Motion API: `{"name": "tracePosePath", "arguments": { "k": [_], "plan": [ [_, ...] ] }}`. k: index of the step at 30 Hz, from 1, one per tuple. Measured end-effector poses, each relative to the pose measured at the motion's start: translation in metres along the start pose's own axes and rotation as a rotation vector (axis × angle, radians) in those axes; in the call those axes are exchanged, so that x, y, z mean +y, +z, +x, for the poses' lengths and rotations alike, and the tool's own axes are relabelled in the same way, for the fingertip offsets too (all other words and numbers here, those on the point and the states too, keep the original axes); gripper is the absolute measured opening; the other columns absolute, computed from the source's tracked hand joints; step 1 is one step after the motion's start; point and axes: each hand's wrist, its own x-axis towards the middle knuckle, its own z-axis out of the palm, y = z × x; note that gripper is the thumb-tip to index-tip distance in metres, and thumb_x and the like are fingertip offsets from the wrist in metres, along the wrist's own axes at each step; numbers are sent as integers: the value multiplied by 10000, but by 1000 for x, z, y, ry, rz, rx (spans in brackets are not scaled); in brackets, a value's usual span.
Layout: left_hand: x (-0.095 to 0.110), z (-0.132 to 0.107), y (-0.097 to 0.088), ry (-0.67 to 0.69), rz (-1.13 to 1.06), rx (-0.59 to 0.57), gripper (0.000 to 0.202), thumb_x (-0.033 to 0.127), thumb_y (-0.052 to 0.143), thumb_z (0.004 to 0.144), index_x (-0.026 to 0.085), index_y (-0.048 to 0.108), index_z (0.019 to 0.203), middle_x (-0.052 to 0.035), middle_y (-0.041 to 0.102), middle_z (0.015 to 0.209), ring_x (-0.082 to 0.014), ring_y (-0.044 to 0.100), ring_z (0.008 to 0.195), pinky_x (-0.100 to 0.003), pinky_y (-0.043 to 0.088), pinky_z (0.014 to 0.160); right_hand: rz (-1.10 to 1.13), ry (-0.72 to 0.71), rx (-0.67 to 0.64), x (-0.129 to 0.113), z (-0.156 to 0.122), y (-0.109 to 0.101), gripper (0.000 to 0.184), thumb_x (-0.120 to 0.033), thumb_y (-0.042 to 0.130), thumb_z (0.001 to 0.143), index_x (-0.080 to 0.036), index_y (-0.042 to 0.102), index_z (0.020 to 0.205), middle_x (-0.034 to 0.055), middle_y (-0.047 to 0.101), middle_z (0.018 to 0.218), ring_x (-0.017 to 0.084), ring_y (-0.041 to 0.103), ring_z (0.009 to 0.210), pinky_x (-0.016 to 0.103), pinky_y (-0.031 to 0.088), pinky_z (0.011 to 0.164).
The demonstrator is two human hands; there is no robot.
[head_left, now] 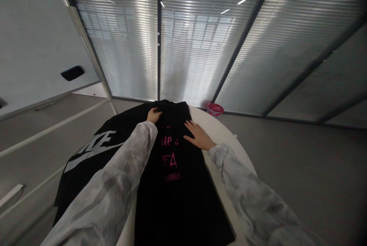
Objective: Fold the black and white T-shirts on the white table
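A black T-shirt point(172, 207) with pink lettering lies lengthwise on a white round table point(205, 118). My left hand point(154, 115) is at the shirt's far left part, its fingers curled in a pinch on the black cloth. Spread flat, my right hand point(199, 136) rests on the far right part of the shirt with its fingers apart. Left of it, a second black garment point(94, 146) with large white letters and a swoosh lies on the table and hangs over the left edge. Where the two dark cloths meet is hard to make out.
Behind the table stands a glass partition with blinds point(192, 47). A red basket or bin point(215, 109) is on the floor beyond the table's far right edge. White rails point(54, 127) run along the left, below a grey panel point(34, 28).
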Motion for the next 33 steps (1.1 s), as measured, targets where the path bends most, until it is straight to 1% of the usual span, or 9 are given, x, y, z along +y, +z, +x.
{"name": "tracePosePath", "arguments": {
  "k": [7, 11, 13, 16, 19, 22, 25, 29, 33],
  "plan": [
    [24, -43, -3, 66, 34, -16, 665, 292, 910, 826, 121, 597, 1388, -218, 667, 1398, -293, 691, 1287, -379, 553, 1083, -14, -62, -140, -55, -107, -33, 848, -651, 591, 1038, -318, 266, 1746, 60, 244, 1805, 297, 221, 1674, 563, 172, 1367],
    [39, -125, -10, 240, 103, -49, 732, 255, 958, 749, 185, 617, 1393, -178, 551, 1554, -324, 496, 1511, -383, 411, 1245, 21, -25, -113, -59, -124, -34, 830, -661, 613, 1019, -321, 333, 1723, 56, 271, 1800, 300, 249, 1666, 557, 204, 1363],
    [40, -188, -15, 573, 272, -233, 552, 335, 899, 830, 234, 678, 1327, -156, 611, 1486, -335, 515, 1488, -422, 386, 1262, 35, 32, -50, -55, -120, -29, 792, -652, 563, 1044, -287, 353, 1715, 70, 290, 1793, 288, 278, 1656, 533, 236, 1359],
    [29, -284, -22, 874, 477, -707, 278, 477, 755, 968, 316, 735, 1194, -101, 747, 1253, -297, 693, 1223, -462, 458, 1159, 28, 177, 86, -42, -104, -18, 774, -622, 551, 1046, -215, 399, 1687, 133, 380, 1748, 315, 363, 1615, 537, 285, 1339],
    [11, -345, -23, 1047, 539, -962, 379, 598, 742, 950, 281, 741, 1157, -103, 766, 1228, -284, 725, 1142, -444, 499, 1065, 55, 216, 218, -28, -81, -9, 708, -571, 641, 995, -197, 524, 1585, 165, 576, 1590, 344, 542, 1458, 542, 389, 1262],
    [-3, -362, -21, 1167, 558, -1016, 623, 742, 751, 872, 221, 717, 1211, -130, 739, 1305, -295, 718, 1151, -434, 512, 1027, 159, 193, 311, -18, -57, -3, 531, -466, 687, 952, -206, 650, 1414, 105, 753, 1176, 276, 692, 1042, 459, 535, 1046],
    [-7, -361, -22, 1235, 565, -1032, 680, 768, 761, 843, 203, 707, 1217, -127, 735, 1307, -289, 716, 1133, -427, 520, 1005, 287, 219, 309, -12, -37, 3, 407, -386, 682, 918, -234, 706, 1295, 7, 687, 897, 193, 607, 744, 351, 543, 828],
    [-9, -365, -23, 1280, 581, -1062, 211, 399, 632, 1057, 220, 713, 1135, -75, 764, 1258, -229, 716, 1131, -387, 540, 967, 404, 257, 332, -3, -22, 11, 380, -317, 642, 880, -264, 717, 1249, -32, 626, 851, 163, 563, 693, 289, 498, 729],
    [-16, -371, -22, 1300, 534, -1100, 181, 206, 511, 1097, 195, 688, 1132, -68, 782, 1211, -205, 726, 1106, -361, 568, 950, 373, 356, 396, 5, -21, 16, 361, -264, 584, 857, -262, 725, 1189, -46, 598, 766, 178, 558, 670, 294, 501, 710]
  ]
}}
